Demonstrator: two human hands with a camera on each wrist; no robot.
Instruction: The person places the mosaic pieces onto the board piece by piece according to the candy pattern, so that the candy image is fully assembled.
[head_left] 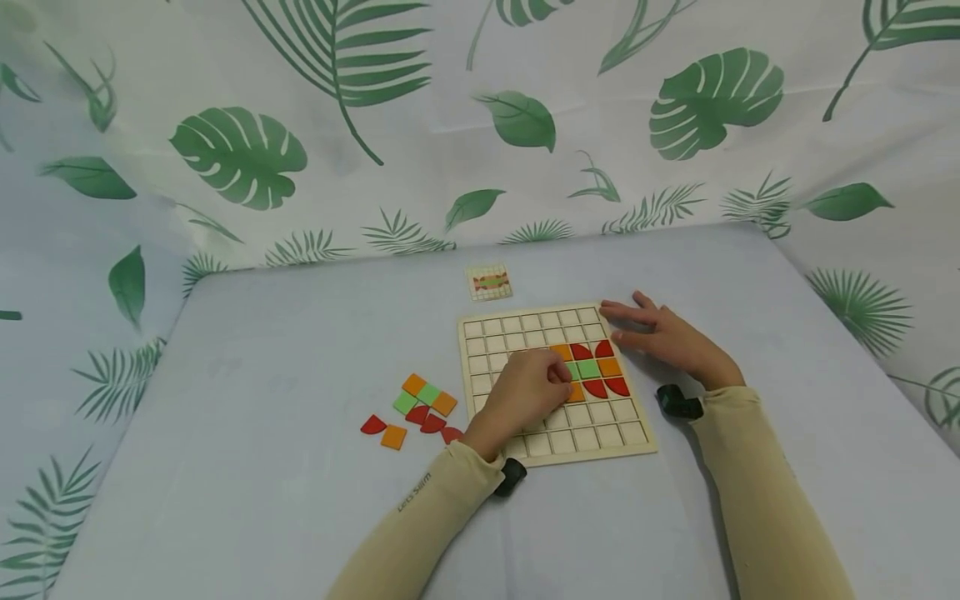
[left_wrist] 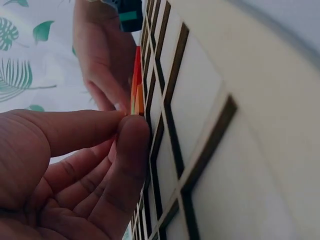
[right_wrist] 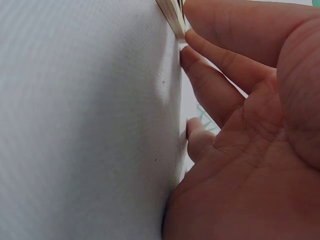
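My left hand (head_left: 528, 385) is over the middle of the square grid board (head_left: 555, 460), thumb and index finger pinched together at a green square tile (head_left: 573, 372), which they partly cover. In the left wrist view the two fingertips meet low at the board's surface, beside thin tile edges. Next to it lie another green tile (head_left: 588, 369), orange square tiles (head_left: 609, 367) and red petal-shaped tiles (head_left: 595, 388), set in the grid. At the board's right edge, my right hand (head_left: 667, 333) rests with fingers extended, the fingertips touching the rim.
Left of the board several loose tiles lie on the white cloth: orange squares (head_left: 393, 437), green squares (head_left: 405, 403) and red petals (head_left: 372, 425). A small pattern card (head_left: 490, 282) lies behind the board. Leaf-printed cloth (head_left: 517, 200) hangs behind the table.
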